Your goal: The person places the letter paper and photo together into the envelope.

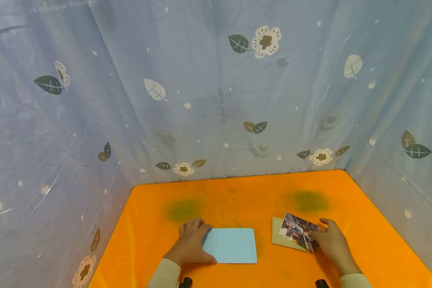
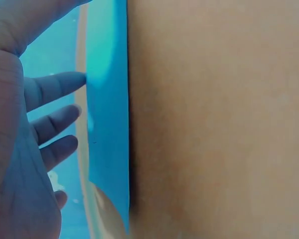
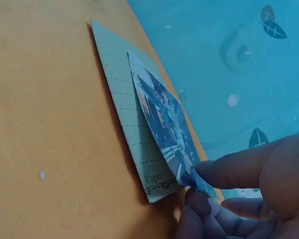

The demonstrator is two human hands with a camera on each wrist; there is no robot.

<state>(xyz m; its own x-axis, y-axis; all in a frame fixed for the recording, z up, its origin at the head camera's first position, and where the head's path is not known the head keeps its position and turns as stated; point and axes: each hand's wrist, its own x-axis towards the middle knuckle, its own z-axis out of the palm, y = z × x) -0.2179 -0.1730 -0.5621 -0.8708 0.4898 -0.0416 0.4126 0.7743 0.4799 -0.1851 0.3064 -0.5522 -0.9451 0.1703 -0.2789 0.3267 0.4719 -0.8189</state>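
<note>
A light blue envelope (image 1: 232, 245) lies on the orange table, a fold line near its right end. My left hand (image 1: 194, 244) holds its left end, thumb at the near edge and fingers at the far corner. The left wrist view shows the envelope (image 2: 108, 99) edge-on, with fingers of the left hand (image 2: 25, 124) spread beside it. Between thumb and fingertips my right hand (image 1: 332, 242) pinches the right corner of a printed photo card (image 1: 298, 231). This card tilts over a beige lined notepad (image 3: 122, 114) marked "Paper", partly covering it.
The orange table (image 1: 234, 200) has two greenish patches toward the back. Blue curtains (image 1: 216, 100) with leaf and flower prints enclose it at the back and both sides. Dark rounded objects (image 1: 322, 283) show at the bottom edge near each wrist.
</note>
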